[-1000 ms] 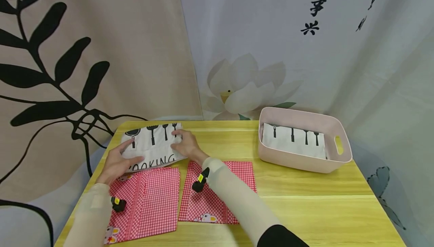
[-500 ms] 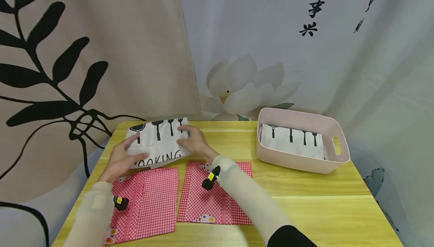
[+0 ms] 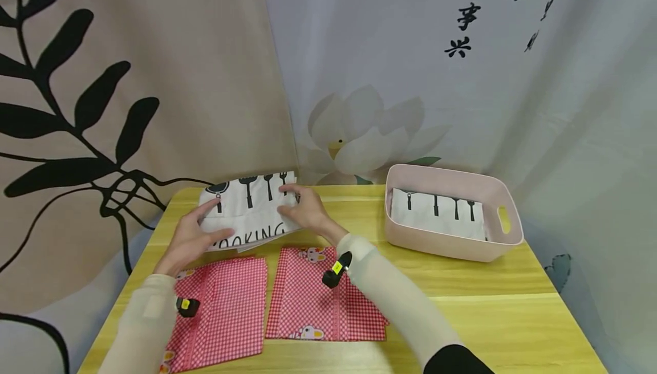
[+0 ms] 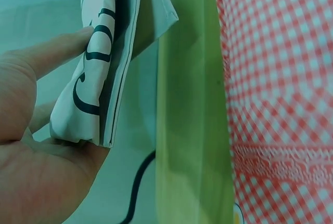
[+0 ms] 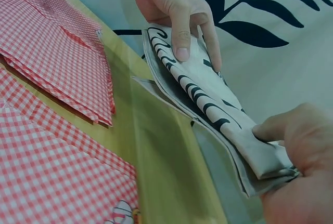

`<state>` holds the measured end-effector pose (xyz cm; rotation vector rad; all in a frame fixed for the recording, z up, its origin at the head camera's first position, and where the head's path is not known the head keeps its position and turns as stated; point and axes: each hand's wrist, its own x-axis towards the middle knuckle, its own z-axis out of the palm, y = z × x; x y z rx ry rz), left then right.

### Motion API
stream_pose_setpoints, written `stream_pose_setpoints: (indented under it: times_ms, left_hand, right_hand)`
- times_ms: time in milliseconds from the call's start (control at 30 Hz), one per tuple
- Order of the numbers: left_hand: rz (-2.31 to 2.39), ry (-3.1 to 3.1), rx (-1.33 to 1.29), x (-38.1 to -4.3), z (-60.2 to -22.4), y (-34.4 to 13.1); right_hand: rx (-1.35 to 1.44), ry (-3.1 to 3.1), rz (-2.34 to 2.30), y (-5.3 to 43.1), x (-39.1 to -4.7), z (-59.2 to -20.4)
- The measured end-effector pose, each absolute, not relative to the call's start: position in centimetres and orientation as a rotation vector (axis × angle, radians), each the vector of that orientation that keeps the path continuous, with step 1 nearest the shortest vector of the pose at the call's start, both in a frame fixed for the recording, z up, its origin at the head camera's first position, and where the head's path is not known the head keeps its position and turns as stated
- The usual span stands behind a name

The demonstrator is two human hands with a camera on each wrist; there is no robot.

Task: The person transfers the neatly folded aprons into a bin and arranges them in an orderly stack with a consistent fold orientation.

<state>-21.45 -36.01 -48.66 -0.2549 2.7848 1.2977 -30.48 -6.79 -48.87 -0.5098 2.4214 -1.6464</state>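
Both hands hold a folded white cloth (image 3: 251, 208) printed with black utensils and large letters, raised over the table's far left part. My left hand (image 3: 192, 240) grips its left edge, thumb on the printed face and fingers underneath. At the other end, my right hand (image 3: 310, 211) pinches the right edge; in the right wrist view the right thumb lies on top of the cloth (image 5: 197, 83). Several layers show along its near side, and one loose grey-white flap (image 4: 153, 18) hangs out beneath in the left wrist view.
Two folded red gingham cloths, a left one (image 3: 231, 305) and a right one (image 3: 308, 294), lie on the yellow wooden table (image 3: 477, 328). A pink basket (image 3: 436, 243) at the back right contains a similar white printed cloth (image 3: 436, 214). Patterned curtains (image 3: 205, 77) hang behind.
Both hands have lifted the white cloth and carried it a little to the right and away from me, leaving more bare table in front of it. The gingham cloths and basket stay put.
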Motion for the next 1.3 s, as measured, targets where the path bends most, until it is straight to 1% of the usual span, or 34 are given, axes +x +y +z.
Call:
stream_pose_setpoints:
  times_ms: [233, 767, 1300]
  left_hand:
    - [1.318, 2.799, -0.156, -21.6, -47.9, -34.9]
    - [1.315, 2.793, -0.054, -22.0, -46.0, -31.5]
    - [1.38, 2.773, 0.148, -23.4, -45.3, -27.4]
  right_hand:
    - [-0.515, 2.458, -1.646, -5.0, -30.2, -47.5]
    - [-0.492, 2.486, -1.673, -1.0, -29.4, -45.5]
    - [-0.414, 2.549, -1.679, 4.4, -28.8, -45.0]
